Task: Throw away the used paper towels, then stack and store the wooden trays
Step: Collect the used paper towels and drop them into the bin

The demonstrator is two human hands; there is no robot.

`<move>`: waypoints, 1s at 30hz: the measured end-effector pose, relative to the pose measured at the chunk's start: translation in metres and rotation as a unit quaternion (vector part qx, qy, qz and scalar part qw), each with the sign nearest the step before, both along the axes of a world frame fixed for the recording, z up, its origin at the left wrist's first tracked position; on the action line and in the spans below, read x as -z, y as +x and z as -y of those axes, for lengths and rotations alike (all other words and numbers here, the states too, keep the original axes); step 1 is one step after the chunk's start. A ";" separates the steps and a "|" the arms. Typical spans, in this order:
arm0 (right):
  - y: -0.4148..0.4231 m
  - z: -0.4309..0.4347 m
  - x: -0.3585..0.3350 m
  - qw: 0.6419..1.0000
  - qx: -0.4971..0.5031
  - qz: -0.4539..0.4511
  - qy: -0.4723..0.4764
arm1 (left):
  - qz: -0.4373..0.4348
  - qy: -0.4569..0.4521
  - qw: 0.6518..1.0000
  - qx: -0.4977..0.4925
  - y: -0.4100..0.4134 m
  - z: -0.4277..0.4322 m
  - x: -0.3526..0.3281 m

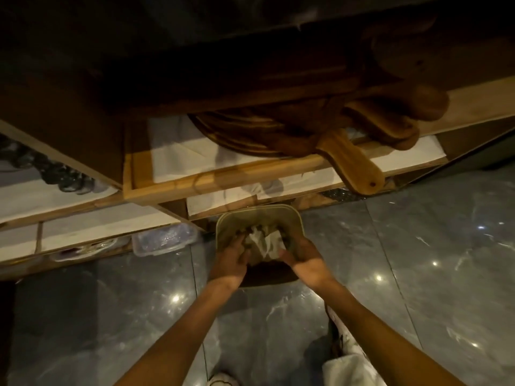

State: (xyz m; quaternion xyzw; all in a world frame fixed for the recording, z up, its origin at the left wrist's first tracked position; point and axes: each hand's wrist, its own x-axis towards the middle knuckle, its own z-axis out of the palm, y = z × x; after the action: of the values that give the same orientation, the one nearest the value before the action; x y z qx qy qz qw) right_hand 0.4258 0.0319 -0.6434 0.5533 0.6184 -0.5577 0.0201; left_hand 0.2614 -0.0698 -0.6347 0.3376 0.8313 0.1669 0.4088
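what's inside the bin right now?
Crumpled white paper towels sit in the bin, with the left hand and right hand over them. Anything beneath is covered by towels, hands and shadow.

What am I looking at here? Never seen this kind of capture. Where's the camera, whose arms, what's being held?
There is one picture, from a wide-angle camera worn on a person's head, looking down and forward, so the edges bend. No robot: the two bare arms coming up from the bottom are the wearer's own. The left hand and right hand meet over a small bin standing on the glossy tiled floor. Between them is crumpled white paper towel, apparently being pushed into the bin; the exact grip is hard to make out. Above the bin are wooden shelves lined with white paper. Wooden trays with handles stick out over a shelf edge. A clear plastic container sits low on the left.
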 end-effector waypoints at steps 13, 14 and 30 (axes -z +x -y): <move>0.021 0.062 -0.311 0.937 -0.253 0.131 0.202 | -0.169 -0.071 0.975 0.122 -0.017 0.090 -0.331; 0.020 0.067 -0.340 0.931 -0.262 0.128 0.218 | -0.176 -0.064 0.975 0.116 -0.019 0.099 -0.358; 0.035 0.037 -0.597 0.923 -0.224 0.016 0.313 | -0.215 0.113 0.967 0.075 0.003 0.100 -0.597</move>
State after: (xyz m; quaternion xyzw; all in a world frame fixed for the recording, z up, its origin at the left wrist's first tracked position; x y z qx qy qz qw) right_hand 0.4608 -0.0053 -0.0460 0.3875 0.8689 -0.3074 -0.0200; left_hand 0.2642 -0.1693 -0.0379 0.4703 0.8481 0.1519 0.1910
